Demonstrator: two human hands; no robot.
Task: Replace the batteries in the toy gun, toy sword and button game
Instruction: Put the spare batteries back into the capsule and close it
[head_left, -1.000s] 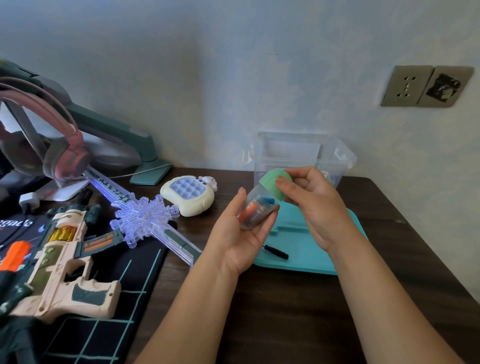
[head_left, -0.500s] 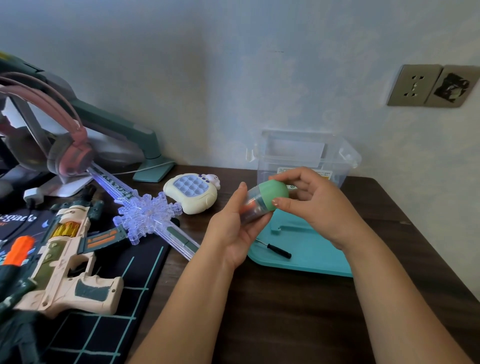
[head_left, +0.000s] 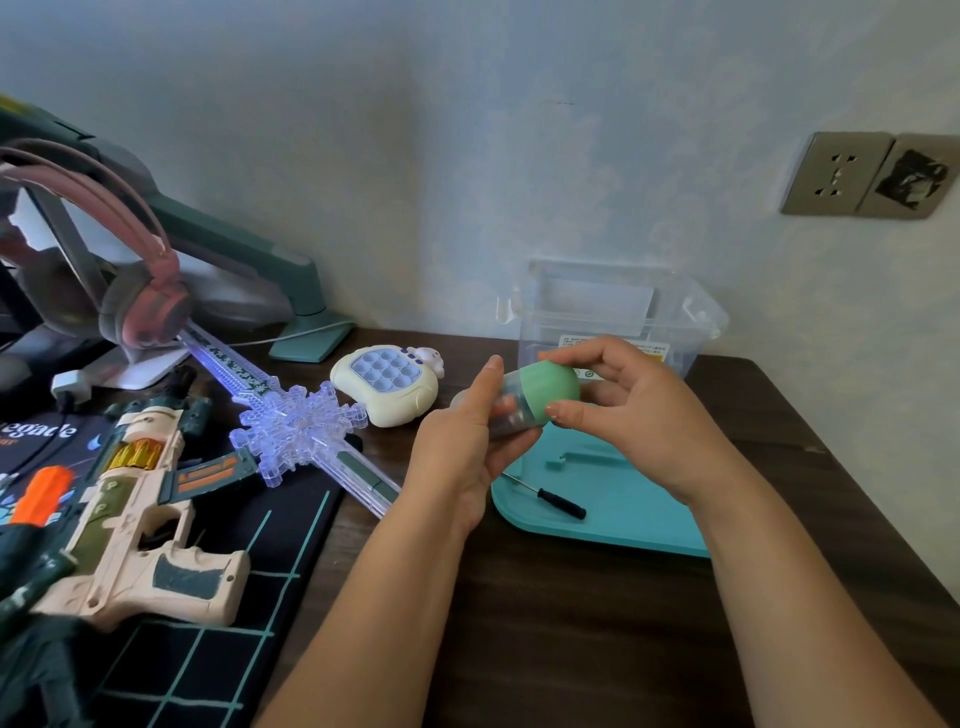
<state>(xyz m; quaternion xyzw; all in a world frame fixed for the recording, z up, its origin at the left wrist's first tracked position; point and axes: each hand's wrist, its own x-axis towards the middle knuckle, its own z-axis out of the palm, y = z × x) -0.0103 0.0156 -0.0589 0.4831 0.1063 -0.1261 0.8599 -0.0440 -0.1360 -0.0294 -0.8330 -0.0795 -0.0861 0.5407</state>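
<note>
Tipping the clear jar (head_left: 506, 415) flatter than a second ago, nearly level now rather than slanting upward, and carrying it a little farther out toward the clear box (head_left: 618, 312). Gripping the jar's see-through body in the left hand (head_left: 462, 452), index finger lying straight along its side and thumb tucking underneath. Pinching the green cap (head_left: 550, 389) with the right hand (head_left: 639, 415), thumb in front and curled fingers wrapping over the top and far side. Showing orange and pale shapes through the jar's wall, too blurred for naming. Hovering above the far left corner of the teal tray (head_left: 623, 499), clear of the dark wooden table (head_left: 571, 623). Lying on its side on the black mat (head_left: 208, 623) at the left: the toy gun (head_left: 135, 519), cream-bodied with dark green panels, a gold cylinder near the middle and an orange part toward its left end. Stretching diagonally across the gun's far end: the toy sword (head_left: 296, 426), translucent and glowing blue-violet, spreading a snowflake-shaped guard, its blade running up under the pink headphones (head_left: 140, 306) and its grip ending near the left forearm. Resting flat just beside that guard, between it and the left hand: the button game (head_left: 387, 384), rounded and cream, carrying a lilac grid of buttons and a small white figure at one corner. Lying on the tray's left edge: a small black-handled screwdriver (head_left: 550, 498), its shaft tip hiding behind the left hand.
</note>
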